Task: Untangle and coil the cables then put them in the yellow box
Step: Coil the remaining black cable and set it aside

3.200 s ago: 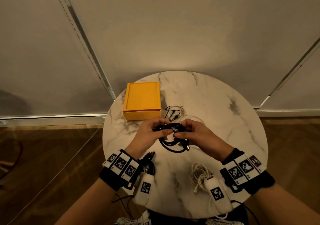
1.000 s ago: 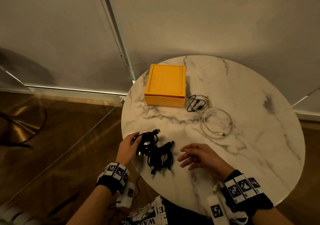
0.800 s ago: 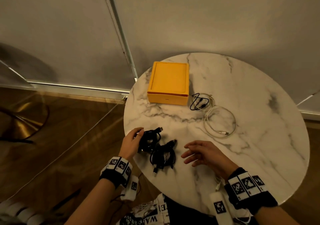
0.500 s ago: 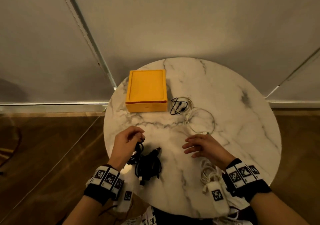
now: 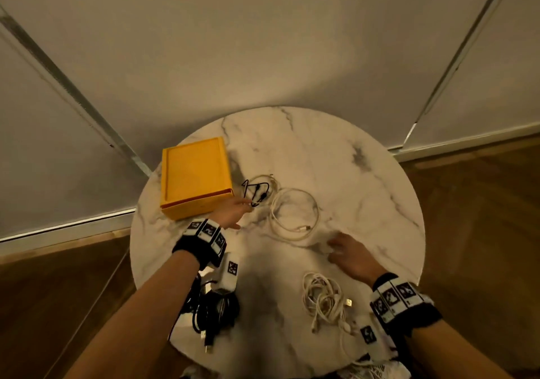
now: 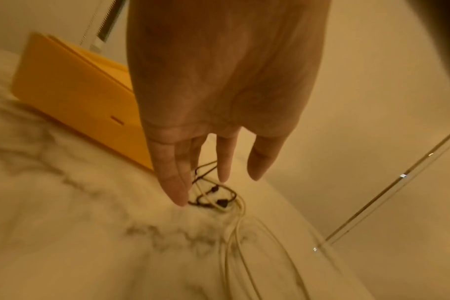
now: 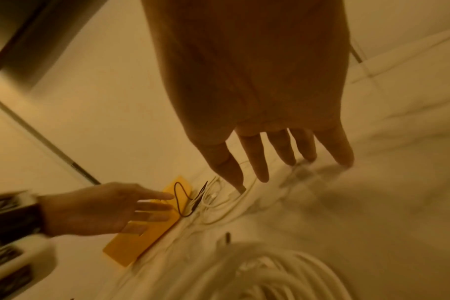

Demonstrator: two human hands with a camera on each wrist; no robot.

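Note:
The yellow box (image 5: 195, 177) lies with its lid closed at the back left of the round marble table (image 5: 365, 191). Just right of it a thin black cable (image 5: 257, 193) is tangled with a white looped cable (image 5: 293, 215). My left hand (image 5: 239, 212) reaches over there with straight fingers, fingertips at the black cable (image 6: 213, 194), holding nothing. My right hand (image 5: 336, 250) hovers flat and empty beside the white loop's near end. A bundle of black cables (image 5: 216, 311) lies at the front left edge, partly hidden under my left forearm. A tangled white cable (image 5: 324, 299) lies at the front right.
The table stands close to a pale wall with metal strips (image 5: 87, 115). Wooden floor (image 5: 58, 305) surrounds it on both sides. The right half of the tabletop shows bare marble. Marker bands and small white camera units sit on both wrists.
My left hand let go of the black bundle at the front left edge and reached forward to the thin black cable by the box. My right hand shifted slightly forward and stayed empty.

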